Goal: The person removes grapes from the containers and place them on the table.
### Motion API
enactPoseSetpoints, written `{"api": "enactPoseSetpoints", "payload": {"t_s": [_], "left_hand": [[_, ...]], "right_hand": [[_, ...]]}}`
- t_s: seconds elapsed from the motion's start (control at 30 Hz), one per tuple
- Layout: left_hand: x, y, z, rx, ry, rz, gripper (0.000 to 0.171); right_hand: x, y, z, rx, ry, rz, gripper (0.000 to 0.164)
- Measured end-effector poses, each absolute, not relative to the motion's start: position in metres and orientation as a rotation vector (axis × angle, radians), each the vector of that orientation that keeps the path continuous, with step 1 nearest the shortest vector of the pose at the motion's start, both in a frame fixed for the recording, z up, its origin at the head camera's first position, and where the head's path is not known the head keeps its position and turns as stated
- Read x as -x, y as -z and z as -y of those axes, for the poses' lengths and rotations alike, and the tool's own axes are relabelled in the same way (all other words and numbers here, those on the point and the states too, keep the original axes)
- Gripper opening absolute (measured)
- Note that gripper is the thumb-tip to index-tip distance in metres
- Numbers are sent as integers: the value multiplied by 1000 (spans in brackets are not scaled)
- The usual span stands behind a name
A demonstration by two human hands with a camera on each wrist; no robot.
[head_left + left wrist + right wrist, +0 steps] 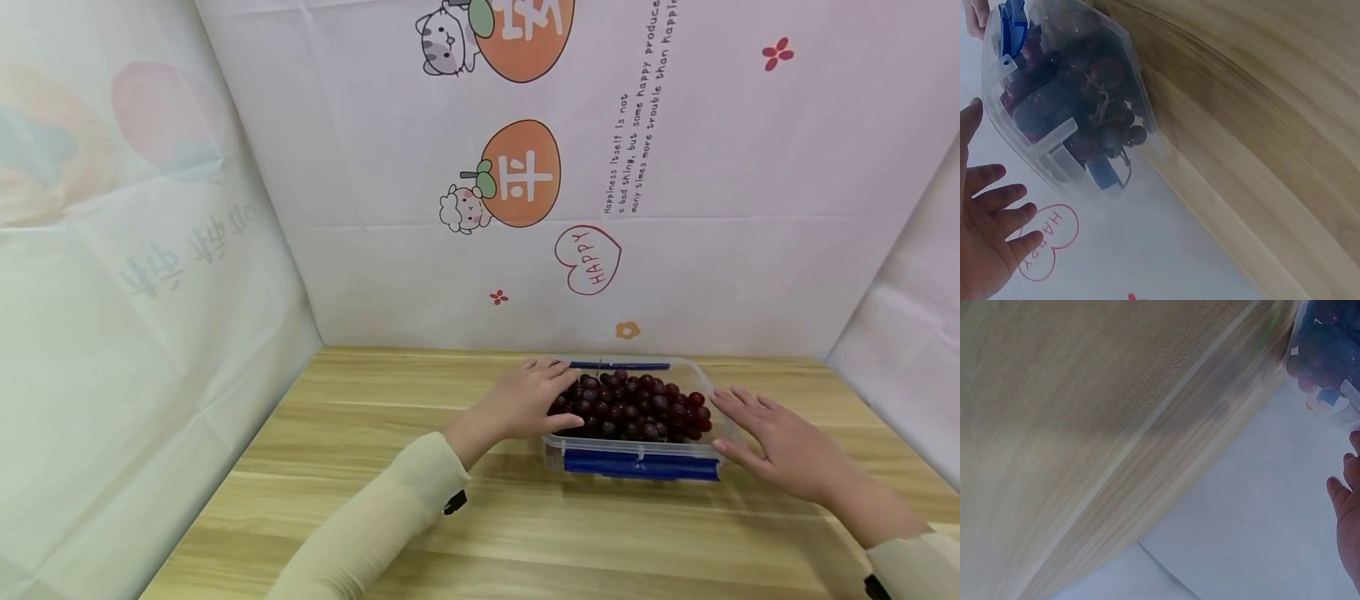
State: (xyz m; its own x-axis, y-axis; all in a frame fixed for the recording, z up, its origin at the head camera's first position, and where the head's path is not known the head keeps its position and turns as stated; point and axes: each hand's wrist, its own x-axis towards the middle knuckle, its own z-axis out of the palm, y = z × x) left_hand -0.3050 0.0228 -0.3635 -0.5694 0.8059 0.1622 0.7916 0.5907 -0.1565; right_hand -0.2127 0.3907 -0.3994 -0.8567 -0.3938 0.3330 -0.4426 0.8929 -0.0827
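A clear plastic box (553, 455) with blue clip flaps (641, 465) stands on the wooden table, filled with dark red grapes (630, 408). My left hand (528, 402) is at the box's left end, fingers spread over its rim. In the left wrist view the same hand (988, 234) has loosely extended fingers and a small gap shows between it and the box. At the right end is my right hand (791, 446), its fingers extended beside the rim; whether they touch it is hard to tell. Neither hand grips anything. Grape stems (1105, 103) show through the wall.
The wood-grain table (360, 450) runs back to a white printed sheet (397, 283) hanging upright behind the box. More white sheeting (150, 350) closes off the left side, and another sheet (907, 308) the right.
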Motion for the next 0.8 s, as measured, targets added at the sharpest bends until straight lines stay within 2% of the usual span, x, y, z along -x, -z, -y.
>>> {"api": "enactPoseSetpoints", "payload": {"t_s": [0.43,0.8], "left_hand": [[309,372,-49,1341,-114,2687,75],[313,374,-62,1365,-105,2712,87]], "right_hand": [[211,400,-391,-617,-227,2766,71],[210,398,-389,-618,-223,2774,70]]}}
